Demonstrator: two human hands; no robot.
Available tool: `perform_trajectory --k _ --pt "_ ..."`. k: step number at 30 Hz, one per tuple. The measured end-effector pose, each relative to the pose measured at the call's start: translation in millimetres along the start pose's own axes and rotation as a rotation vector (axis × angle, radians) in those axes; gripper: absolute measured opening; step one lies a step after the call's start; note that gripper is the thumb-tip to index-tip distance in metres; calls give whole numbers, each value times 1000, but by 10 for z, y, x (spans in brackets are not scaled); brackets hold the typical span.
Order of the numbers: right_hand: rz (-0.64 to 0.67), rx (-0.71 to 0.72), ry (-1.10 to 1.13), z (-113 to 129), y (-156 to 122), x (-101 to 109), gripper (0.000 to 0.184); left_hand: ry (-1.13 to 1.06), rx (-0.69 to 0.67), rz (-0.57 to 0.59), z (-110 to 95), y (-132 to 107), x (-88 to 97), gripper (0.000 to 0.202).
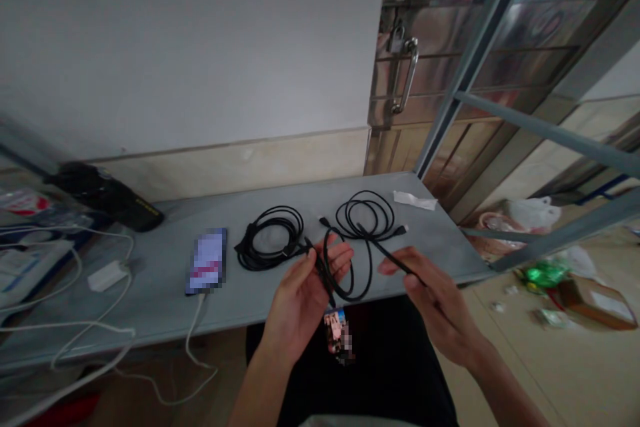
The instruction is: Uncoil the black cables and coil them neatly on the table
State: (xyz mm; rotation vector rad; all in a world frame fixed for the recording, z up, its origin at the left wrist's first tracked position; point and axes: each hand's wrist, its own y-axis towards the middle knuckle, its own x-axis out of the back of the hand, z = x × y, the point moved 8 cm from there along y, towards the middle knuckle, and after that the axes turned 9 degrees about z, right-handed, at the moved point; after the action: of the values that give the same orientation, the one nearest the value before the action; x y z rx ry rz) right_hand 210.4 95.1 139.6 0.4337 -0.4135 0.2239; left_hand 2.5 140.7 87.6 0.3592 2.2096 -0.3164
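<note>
Loops of a black cable (371, 268) rest in my left hand (299, 303), its fingers curled around them above the table's front edge. My right hand (443, 303) pinches a straight black length (395, 259) that points up and left; whether it joins the looped cable I cannot tell. Beyond my left hand, a coiled black cable (245, 257) lies on the grey table (230, 210). Another loosely coiled black cable (377, 193), with a plug (401, 231) at one end, lies behind my right hand.
To the left are a phone (207, 260) on a white cord, a white adapter (107, 275) and a black bottle (107, 197). A white paper strip (415, 201) lies at the back right. Beside the table stand a metal frame (550, 130) and a cardboard box (597, 303).
</note>
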Motion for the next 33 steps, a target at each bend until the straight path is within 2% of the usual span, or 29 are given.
perform_trajectory --k 4,7,13,16,20,23,27,30,33 --pt "118 -65 0 -159 117 -421 25 -22 3 51 66 61 -197 26" --pt "142 -138 81 -276 207 -666 20 -25 1 54 57 97 -243 26" --pt "240 -177 302 -314 354 -936 28 -10 -10 21 -168 63 -108 29" --pt "304 -87 99 -226 445 -994 32 75 -5 2 -279 33 -14 25" --pt "378 241 -428 -72 582 -1216 37 360 -58 -107 -452 35 221 45" --pt "412 401 -627 -110 715 -1416 34 631 -146 -232 -650 59 500 47" --pt "438 475 -748 -253 983 -1553 11 1024 -307 -364 -1009 89 851 45" --pt "388 458 -788 -382 1226 -1607 18 1377 -389 -458 -1245 106 1021 34" --pt "315 404 -765 -527 1446 -1711 16 1511 -406 -568 -1379 131 1250 34"
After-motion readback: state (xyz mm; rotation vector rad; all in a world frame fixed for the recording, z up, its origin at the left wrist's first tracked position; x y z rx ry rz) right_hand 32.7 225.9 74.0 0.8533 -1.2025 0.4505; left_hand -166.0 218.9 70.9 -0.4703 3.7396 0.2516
